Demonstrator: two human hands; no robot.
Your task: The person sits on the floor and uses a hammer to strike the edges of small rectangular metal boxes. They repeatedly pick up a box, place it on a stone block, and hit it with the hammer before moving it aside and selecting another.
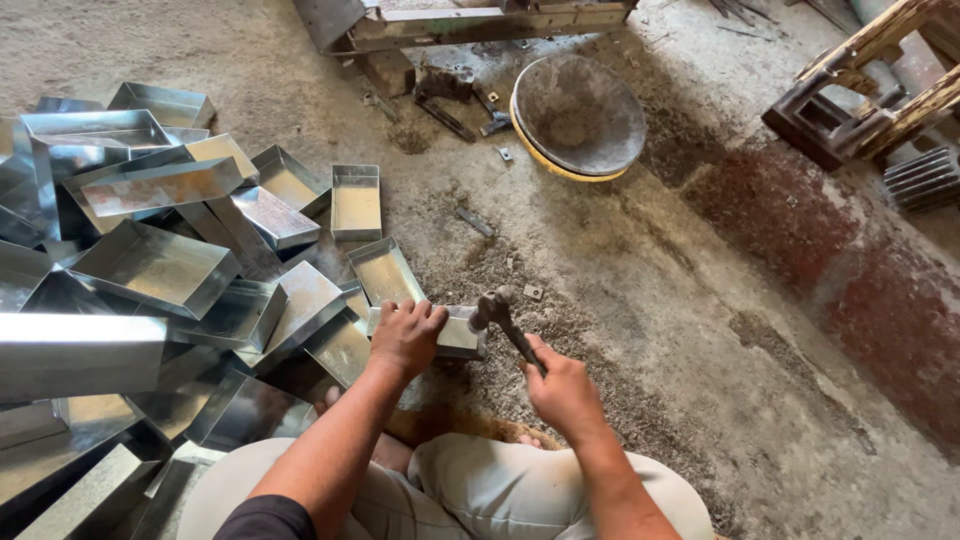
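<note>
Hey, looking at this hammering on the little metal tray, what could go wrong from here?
1. The left hand presses on the small tray right beside the hammer head, so a glancing blow may hit the fingers.
2. The tray's cut sheet-metal edges lie under bare fingers; a slip could cut them.
3. The pile of finished trays leans loosely at the person's left and might slide toward the knee.

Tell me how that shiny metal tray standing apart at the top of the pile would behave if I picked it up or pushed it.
The rectangular metal tray looks like thin folded sheet, so it is probably light for its size and fairly stiff, though its walls might flex. It sits flat on the gritty concrete floor, so a push would likely make it scrape, not roll or tip. Its cut edges may be sharp.
</note>
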